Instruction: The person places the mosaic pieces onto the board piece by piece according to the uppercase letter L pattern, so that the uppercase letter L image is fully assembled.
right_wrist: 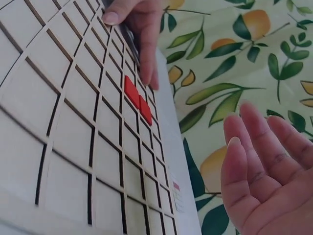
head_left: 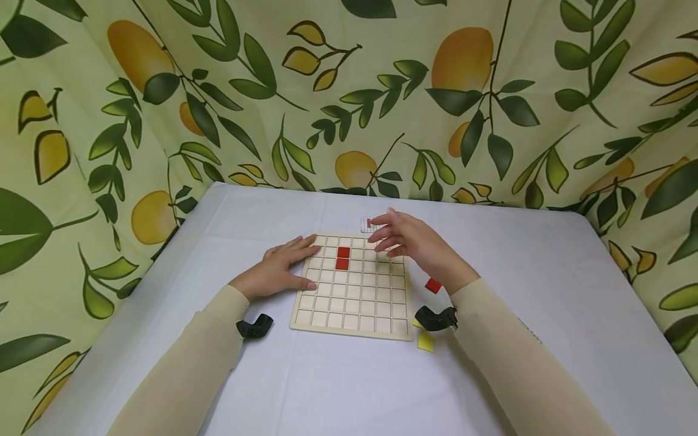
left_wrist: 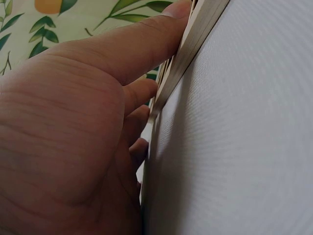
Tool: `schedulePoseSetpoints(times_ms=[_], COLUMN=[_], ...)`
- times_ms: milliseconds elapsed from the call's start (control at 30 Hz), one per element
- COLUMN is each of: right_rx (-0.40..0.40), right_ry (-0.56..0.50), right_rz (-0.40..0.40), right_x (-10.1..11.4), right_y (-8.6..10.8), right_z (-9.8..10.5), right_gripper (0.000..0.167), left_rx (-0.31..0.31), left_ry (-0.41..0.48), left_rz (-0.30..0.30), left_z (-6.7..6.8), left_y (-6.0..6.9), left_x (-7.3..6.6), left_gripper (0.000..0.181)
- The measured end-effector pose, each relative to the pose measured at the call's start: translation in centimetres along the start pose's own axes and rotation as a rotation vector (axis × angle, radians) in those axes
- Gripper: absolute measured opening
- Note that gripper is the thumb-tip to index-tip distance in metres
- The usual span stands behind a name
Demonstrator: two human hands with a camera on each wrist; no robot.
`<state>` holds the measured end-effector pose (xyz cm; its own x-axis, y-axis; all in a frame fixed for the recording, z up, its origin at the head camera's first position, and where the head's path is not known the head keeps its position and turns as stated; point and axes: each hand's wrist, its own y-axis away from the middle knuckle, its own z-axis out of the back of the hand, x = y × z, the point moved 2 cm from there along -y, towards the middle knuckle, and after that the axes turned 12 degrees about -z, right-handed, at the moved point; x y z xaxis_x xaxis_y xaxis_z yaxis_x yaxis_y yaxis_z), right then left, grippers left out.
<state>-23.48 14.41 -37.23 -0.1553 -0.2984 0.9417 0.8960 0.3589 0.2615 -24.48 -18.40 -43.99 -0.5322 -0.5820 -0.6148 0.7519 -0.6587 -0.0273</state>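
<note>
A wooden grid board (head_left: 353,290) lies on the white table, with two red tiles (head_left: 342,258) in neighbouring cells near its upper left; the right wrist view also shows these red tiles (right_wrist: 138,100). My left hand (head_left: 280,266) rests spread on the board's left edge, thumb and fingertips on the rim. In the left wrist view the thumb of the left hand (left_wrist: 63,117) touches the wooden edge (left_wrist: 181,58). Above the board's upper right my right hand (head_left: 417,243) hovers with relaxed, slightly bent fingers; the right wrist view shows the right hand (right_wrist: 269,181) holding nothing.
Right of the board lie a red tile (head_left: 433,285) and yellow tiles (head_left: 426,341), one partly hidden by the black wrist device (head_left: 436,318). A small printed grid card (head_left: 365,224) lies behind the board, partly covered by the right hand. Patterned cloth (head_left: 349,109) hangs behind the table.
</note>
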Motion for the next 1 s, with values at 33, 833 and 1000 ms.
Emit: schedulePoseSetpoints(times_ms=[33,833,1000], right_rx=[0.005,-0.180,-0.253], right_ry=[-0.012,0.126,0.216], right_rz=[0.007,-0.104,-0.105], right_x=[-0.1,-8.5,-10.1], right_y=[0.2,5.8,5.7], right_z=[0.3,6.9,6.8], right_gripper=[0.070,0.065,0.052], left_rx=[-0.001,-0.010,-0.009], left_ry=[0.000,0.012,0.008], left_rz=[0.002,0.020,0.022], left_z=[0.0,-0.2,-0.1], left_y=[0.1,0.2,0.1], left_x=[0.0,0.0,0.1], left_gripper=[0.097,0.097,0.098])
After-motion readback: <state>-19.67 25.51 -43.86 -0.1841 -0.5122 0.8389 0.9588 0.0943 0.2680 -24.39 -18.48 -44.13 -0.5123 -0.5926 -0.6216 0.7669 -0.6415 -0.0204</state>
